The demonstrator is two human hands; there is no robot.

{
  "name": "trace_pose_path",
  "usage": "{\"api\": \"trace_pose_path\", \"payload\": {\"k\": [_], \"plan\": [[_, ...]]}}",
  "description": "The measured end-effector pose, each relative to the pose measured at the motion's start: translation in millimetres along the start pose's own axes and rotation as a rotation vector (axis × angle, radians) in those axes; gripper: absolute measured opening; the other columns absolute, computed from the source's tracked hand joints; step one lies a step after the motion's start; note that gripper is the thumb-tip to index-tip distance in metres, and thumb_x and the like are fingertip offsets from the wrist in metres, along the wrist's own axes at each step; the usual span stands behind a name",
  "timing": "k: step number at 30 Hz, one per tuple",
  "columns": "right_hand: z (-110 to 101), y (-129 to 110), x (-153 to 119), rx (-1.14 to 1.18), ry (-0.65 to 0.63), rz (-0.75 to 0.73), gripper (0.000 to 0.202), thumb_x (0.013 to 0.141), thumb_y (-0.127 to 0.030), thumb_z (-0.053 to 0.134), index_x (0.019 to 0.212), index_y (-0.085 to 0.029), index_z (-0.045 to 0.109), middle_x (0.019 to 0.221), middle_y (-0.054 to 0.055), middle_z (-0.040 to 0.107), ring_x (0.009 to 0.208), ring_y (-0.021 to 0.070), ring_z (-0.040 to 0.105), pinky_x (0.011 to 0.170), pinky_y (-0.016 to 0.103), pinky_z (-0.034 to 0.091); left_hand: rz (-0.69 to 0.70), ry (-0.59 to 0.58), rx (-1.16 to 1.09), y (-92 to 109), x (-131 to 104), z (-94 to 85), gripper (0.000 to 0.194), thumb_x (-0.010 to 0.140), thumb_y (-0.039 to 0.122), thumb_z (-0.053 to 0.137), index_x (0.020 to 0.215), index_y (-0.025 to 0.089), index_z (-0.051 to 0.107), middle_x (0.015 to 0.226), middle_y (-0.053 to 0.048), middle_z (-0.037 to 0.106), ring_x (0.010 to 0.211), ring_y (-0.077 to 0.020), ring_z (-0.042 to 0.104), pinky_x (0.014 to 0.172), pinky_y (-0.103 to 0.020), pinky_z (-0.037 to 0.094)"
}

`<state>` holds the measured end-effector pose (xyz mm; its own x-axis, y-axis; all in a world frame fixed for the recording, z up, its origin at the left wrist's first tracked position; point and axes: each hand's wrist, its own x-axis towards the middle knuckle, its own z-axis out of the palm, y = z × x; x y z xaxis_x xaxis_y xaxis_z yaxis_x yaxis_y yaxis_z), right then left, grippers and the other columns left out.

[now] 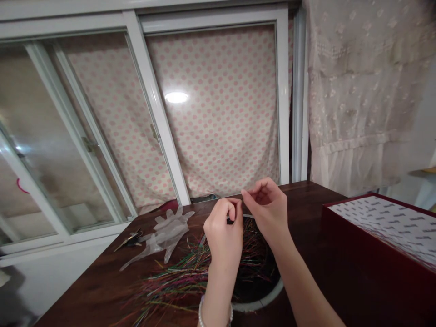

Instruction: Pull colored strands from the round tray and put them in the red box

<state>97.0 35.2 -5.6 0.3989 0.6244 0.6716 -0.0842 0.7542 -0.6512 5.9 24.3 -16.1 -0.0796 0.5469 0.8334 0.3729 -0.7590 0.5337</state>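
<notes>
My left hand [224,227], with a beaded bracelet [201,313] at the wrist, is raised over the table, thumb and fingers pinched together. Close beside it on the right, my right hand [269,210] is in a similar pinch, its fingertips near the left ones but apart. Whatever is between the fingers is too fine to make out. Below both hands spreads a loose bundle of thin multicoloured wire-like strands [180,281]. It lies partly over a round dark dish-like thing with a pale rim [269,297], and my forearms hide part of both.
Thin clear plastic gloves [170,232] lie on the dark wooden table [88,284] at the left, next to a small dark-and-metal item [131,240], perhaps keys. A dark red box with a white patterned top [384,222] stands right. Behind are sliding windows [284,100] and curtains [361,91].
</notes>
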Motion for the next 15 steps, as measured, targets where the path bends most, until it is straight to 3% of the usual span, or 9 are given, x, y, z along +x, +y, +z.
{"api": "trace_pose_path", "payload": {"k": [2,5,9,12,15], "plan": [[0,2,-2,-0.073,0.020,-0.052,0.023,0.070,-0.012,0.064,0.067,-0.019,0.043,0.061,-0.006,0.047,0.053,0.0075,0.047,0.050,0.021,0.039,-0.048,0.003,-0.017,-1,0,1.8,0.037,0.078,0.012,0.056,0.058,0.019,0.026,0.067,0.002,0.058,0.063,-0.0096,0.053,0.061,-0.022,0.039],[2,4,-4,-0.134,0.001,-0.112,0.026,0.072,-0.010,0.062,0.066,-0.020,0.039,0.061,-0.006,0.047,0.055,0.0082,0.048,0.053,0.022,0.040,-0.208,-0.021,-0.232,-2,3,1.7,0.034,0.076,0.014,0.059,0.059,0.019,0.030,0.062,0.004,0.053,0.063,-0.0093,0.053,0.060,-0.020,0.041],[3,3,-4,-0.136,-0.071,-0.172,0.027,0.071,-0.008,0.061,0.065,-0.020,0.037,0.062,-0.006,0.046,0.057,0.0080,0.051,0.054,0.021,0.041,-0.381,-0.083,-0.439,-4,9,-3.2,0.011,0.071,0.014,0.062,0.070,0.017,0.051,0.062,0.004,0.054,0.055,-0.0064,0.050,0.052,-0.016,0.040],[3,3,-3,-0.155,-0.095,-0.182,0.028,0.070,-0.007,0.061,0.064,-0.020,0.037,0.062,-0.006,0.046,0.058,0.0080,0.052,0.054,0.021,0.042,-0.398,-0.187,-0.443,-5,11,-6.8,0.010,0.073,0.016,0.061,0.081,0.013,0.065,0.070,-0.002,0.064,0.060,-0.0092,0.056,0.058,-0.019,0.046],[3,3,-4,-0.164,-0.097,-0.169,0.029,0.071,-0.007,0.061,0.063,-0.020,0.036,0.062,-0.006,0.047,0.056,0.0079,0.051,0.053,0.021,0.042,-0.359,-0.201,-0.403,-5,9,-7.8,0.012,0.075,0.019,0.060,0.080,0.013,0.069,0.075,-0.005,0.068,0.067,-0.0136,0.061,0.066,-0.024,0.050]]}}
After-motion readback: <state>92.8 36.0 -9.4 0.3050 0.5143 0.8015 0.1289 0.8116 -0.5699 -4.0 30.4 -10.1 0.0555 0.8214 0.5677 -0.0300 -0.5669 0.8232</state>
